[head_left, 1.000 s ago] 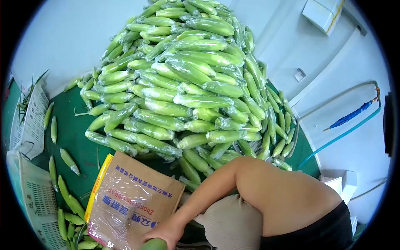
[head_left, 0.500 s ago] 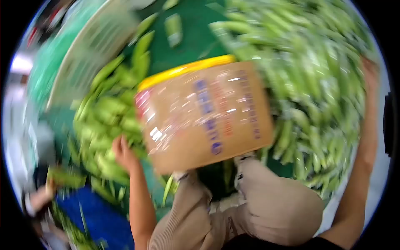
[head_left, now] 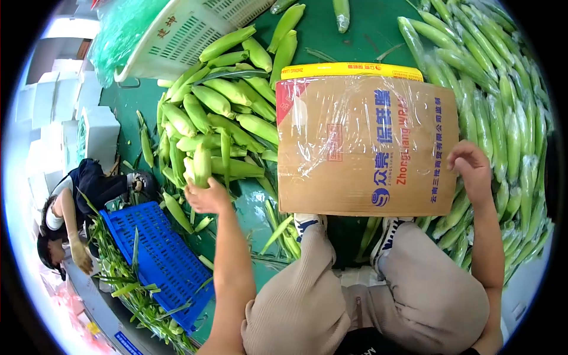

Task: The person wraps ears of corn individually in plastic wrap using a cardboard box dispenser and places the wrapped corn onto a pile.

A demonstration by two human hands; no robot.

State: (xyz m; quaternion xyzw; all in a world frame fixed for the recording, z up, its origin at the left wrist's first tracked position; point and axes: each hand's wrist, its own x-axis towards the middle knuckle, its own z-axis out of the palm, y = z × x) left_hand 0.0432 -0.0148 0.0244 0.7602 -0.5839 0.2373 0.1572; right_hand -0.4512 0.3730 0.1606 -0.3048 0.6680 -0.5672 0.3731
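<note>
My left hand (head_left: pixel 205 197) grips an unwrapped corn ear (head_left: pixel 202 165) over the loose corn pile (head_left: pixel 214 101), left of the cardboard box (head_left: pixel 349 171); my right hand (head_left: pixel 472 171), loosely curled and empty, is beside the box's right edge

A pale-green ear of husked corn (head_left: pixel 202 164) points away from the left hand (head_left: pixel 208 198) gripping its base, above loose unwrapped ears (head_left: pixel 228 97); the right hand (head_left: pixel 471 168) curls beside a film-covered, blue-and-red-printed carton (head_left: pixel 349 118).
</note>
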